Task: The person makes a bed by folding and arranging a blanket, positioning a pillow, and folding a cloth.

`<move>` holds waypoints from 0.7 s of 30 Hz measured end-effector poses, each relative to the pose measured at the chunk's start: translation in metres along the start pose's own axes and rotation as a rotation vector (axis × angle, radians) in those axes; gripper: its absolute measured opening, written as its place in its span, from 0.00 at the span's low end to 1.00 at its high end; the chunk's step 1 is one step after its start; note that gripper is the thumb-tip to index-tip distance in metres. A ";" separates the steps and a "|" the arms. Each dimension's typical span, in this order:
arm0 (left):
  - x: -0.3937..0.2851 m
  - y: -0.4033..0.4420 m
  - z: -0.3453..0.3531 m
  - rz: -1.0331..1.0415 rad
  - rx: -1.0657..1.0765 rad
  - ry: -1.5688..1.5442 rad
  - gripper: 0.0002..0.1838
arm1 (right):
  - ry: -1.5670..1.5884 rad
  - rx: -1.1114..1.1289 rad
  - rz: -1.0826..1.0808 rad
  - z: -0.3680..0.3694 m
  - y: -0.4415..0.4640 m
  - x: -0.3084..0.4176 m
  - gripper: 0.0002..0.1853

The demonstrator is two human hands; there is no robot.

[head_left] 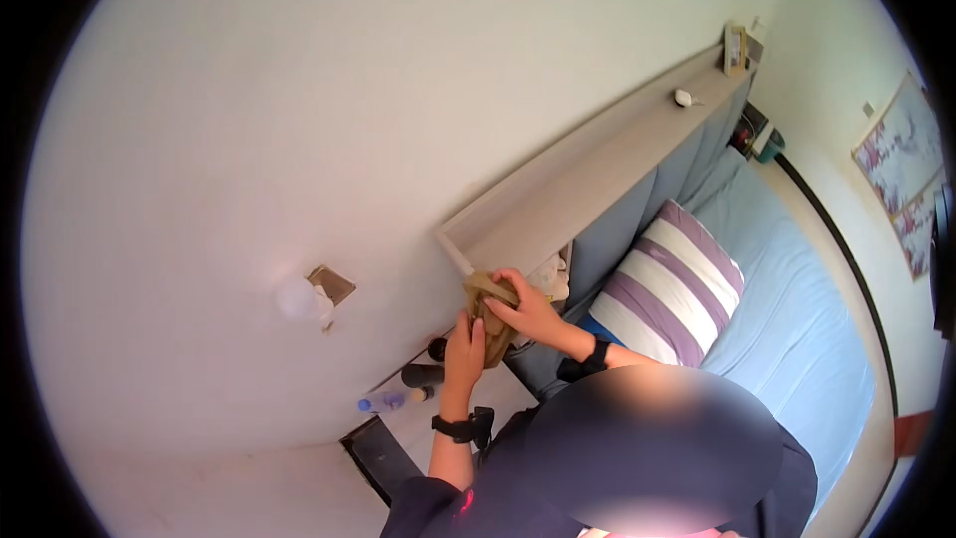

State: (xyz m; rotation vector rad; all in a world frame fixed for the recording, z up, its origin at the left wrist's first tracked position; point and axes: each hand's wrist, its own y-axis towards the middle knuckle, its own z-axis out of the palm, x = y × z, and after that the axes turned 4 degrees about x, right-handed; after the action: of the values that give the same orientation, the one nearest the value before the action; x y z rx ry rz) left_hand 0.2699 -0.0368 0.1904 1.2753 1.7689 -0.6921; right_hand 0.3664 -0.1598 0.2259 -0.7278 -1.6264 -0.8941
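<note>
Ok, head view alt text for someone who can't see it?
Left hand and right hand together hold a soft-looking brown item by the end of a headboard shelf; a striped pillow lies on the blue bed.

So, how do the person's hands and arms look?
The left hand and right hand are ungloved. The left wristband and right wristband are black, each with a boxy piece. The left sleeve is dark navy; the right one is blurred over.

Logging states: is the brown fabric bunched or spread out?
Bunched: the brown fabric forms a compact, creased bundle between the left hand and right hand.
</note>
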 end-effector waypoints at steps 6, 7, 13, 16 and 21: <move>-0.017 -0.016 -0.030 0.205 0.127 0.216 0.11 | -0.270 0.415 0.109 -0.103 -0.054 0.001 0.19; -0.022 -0.014 -0.034 0.292 0.204 0.261 0.11 | -0.360 0.440 0.120 -0.125 -0.060 0.006 0.18; -0.108 0.033 -0.034 0.639 0.147 0.329 0.11 | -0.819 0.089 -0.105 -0.213 -0.057 0.082 0.26; -0.152 0.083 -0.043 0.767 -0.016 0.452 0.13 | -1.070 -0.115 -0.325 -0.248 -0.020 0.099 0.23; -0.224 0.128 -0.067 0.930 -0.366 0.520 0.14 | -1.100 -0.367 -0.561 -0.293 0.053 0.155 0.21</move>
State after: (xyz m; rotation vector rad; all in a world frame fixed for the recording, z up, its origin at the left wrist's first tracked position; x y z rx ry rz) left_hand 0.4017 -0.0487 0.4213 1.8720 1.3273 0.5005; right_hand 0.5260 -0.3791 0.4238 -1.1569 -2.7660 -1.3249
